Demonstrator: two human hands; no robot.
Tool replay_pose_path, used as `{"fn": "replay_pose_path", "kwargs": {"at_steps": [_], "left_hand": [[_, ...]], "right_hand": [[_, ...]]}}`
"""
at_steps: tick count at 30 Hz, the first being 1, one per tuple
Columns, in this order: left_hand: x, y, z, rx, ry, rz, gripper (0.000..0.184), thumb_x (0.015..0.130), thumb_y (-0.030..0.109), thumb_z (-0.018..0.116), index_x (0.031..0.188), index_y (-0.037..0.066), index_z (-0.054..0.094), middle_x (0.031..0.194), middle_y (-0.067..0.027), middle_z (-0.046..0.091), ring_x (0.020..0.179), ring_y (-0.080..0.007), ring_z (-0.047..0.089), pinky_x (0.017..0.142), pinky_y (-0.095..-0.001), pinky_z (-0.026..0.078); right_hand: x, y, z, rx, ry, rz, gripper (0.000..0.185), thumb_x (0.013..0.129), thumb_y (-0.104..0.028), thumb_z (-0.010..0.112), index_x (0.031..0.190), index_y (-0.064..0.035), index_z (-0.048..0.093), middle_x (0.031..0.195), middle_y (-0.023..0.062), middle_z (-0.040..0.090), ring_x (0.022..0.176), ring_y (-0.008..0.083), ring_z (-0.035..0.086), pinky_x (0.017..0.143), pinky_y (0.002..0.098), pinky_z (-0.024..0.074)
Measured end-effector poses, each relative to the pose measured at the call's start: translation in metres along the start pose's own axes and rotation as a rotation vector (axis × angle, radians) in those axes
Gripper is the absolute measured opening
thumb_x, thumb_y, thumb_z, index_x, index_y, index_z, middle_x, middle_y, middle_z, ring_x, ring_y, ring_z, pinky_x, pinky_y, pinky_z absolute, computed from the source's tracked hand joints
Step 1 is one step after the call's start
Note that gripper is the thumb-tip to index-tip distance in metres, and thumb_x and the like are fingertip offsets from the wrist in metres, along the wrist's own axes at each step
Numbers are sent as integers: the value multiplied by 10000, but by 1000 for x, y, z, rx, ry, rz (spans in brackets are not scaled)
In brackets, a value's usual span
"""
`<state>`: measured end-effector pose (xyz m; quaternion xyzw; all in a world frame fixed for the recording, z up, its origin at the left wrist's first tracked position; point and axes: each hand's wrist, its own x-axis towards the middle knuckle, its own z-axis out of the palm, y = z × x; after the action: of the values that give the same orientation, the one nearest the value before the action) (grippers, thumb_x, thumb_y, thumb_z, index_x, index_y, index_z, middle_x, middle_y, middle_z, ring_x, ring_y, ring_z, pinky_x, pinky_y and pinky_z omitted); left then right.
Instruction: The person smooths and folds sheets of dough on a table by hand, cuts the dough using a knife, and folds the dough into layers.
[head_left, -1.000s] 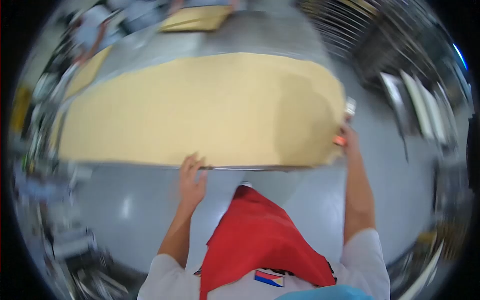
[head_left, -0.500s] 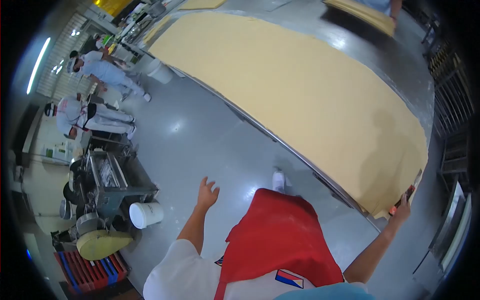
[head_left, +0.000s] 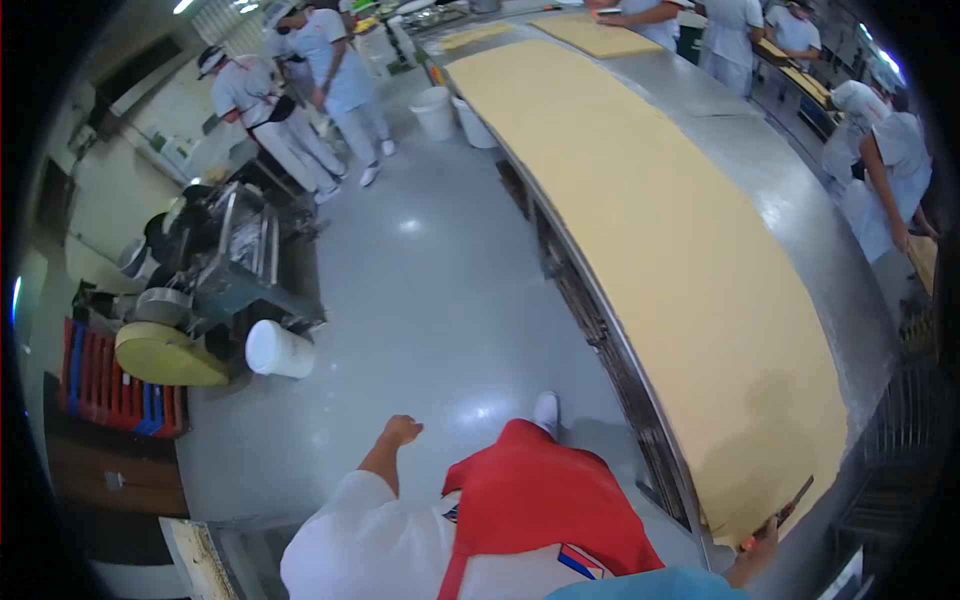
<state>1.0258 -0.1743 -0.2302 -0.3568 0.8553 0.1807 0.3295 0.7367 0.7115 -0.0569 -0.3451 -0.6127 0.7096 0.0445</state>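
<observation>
Nearest: red apron [head_left: 548, 490], white sleeve, one white shoe [head_left: 546, 412] on the grey floor. Left hand [head_left: 404, 430] hangs over the floor, well apart from the table; nothing shows in it, and how far its fingers are curled cannot be told at this angle. Right hand [head_left: 760, 552] at the near end of the table, fingers closed round a thin tool [head_left: 797, 497] with an orange end. The tool slants across the near edge of the sheet; whether it touches, cannot tell.

The pale yellow sheet [head_left: 660, 220], dough by its look, lies flat along the metal table [head_left: 800, 190], from the near end almost to the far one. Its left side follows the table's edge; bare metal shows along its right.

State of work, as judged: spreading looks done, the sheet lying broad and whole. No cut lines, folds or filling show on it. Its edge by the tool is uneven, so any trimming there appears unfinished.

Midway left: white bucket [head_left: 280, 350] on the floor. Farther: a smaller yellow slab [head_left: 590, 36] on the table, a co-worker's hands just beside it. Other people in white stand beyond, both sides.
</observation>
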Motion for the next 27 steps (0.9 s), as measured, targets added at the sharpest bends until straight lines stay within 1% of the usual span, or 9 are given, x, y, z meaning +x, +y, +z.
{"fn": "replay_pose_path", "kwargs": {"at_steps": [2,6,10,15,17,20,22,25,27], "left_hand": [[-18,19,-2,-88,-15,-2,523,941,479,570,1284,103,693,1345,-144,658,1279,-356,581,1100,-420,461],[-40,11,-40,-154,-135,-95,515,953,469,579,1321,122,675,1390,-128,633,1317,-345,558,1112,-419,452],[4,-11,-46,-160,-221,-241,503,953,454,593,1335,136,670,1431,-120,605,1331,-352,547,1118,-437,446],[70,-46,-45,-454,-222,-134,501,987,456,541,1332,112,662,1438,-120,596,1326,-339,548,1126,-417,439],[139,-93,-7,-100,-227,55,512,1015,472,477,1330,110,656,1437,-133,592,1328,-338,544,1132,-410,430],[207,-83,-35,-40,-276,-83,628,998,520,475,1340,15,626,1460,-196,556,1374,-378,495,1168,-453,385],[219,-50,-117,-156,-270,-133,649,986,516,493,1349,-8,613,1458,-229,544,1377,-389,488,1171,-455,380],[331,-28,-170,-48,-178,179,586,976,487,504,1248,0,684,1386,-245,595,1312,-404,536,1111,-459,432],[368,18,-266,-64,-53,333,511,990,443,473,1168,31,718,1339,-227,630,1248,-395,579,1065,-481,457]], "right_hand": [[17,-4,-27,200,-24,-90,418,984,-341,677,1205,14,680,1095,71,670,1010,197,642,845,343,524],[-12,-124,14,171,292,-260,423,1010,-297,650,1277,31,662,1246,108,656,1108,219,617,930,354,508],[43,-248,12,128,101,-510,547,963,-363,721,1358,2,621,1306,98,632,1173,227,604,993,387,494],[-6,-387,144,-122,173,-795,511,979,-336,691,1402,-59,611,1372,65,626,1250,223,583,1042,363,462],[-36,-425,235,6,214,-704,497,1018,-305,625,1457,-80,563,1441,77,577,1326,212,522,1090,375,429],[-66,-449,352,3,54,-802,516,1051,-258,559,1520,-63,467,1516,82,513,1405,222,458,1178,406,357],[-107,-450,466,201,153,-667,508,1059,-246,541,1521,-50,457,1526,91,504,1409,239,459,1194,415,344],[-65,-461,532,233,-175,-749,578,1056,-400,438,1403,54,530,1363,313,580,1292,458,535,1122,576,376],[-19,-466,586,355,-522,-577,477,1060,-299,518,1442,-14,519,1445,167,555,1346,298,512,1136,462,402]]}}
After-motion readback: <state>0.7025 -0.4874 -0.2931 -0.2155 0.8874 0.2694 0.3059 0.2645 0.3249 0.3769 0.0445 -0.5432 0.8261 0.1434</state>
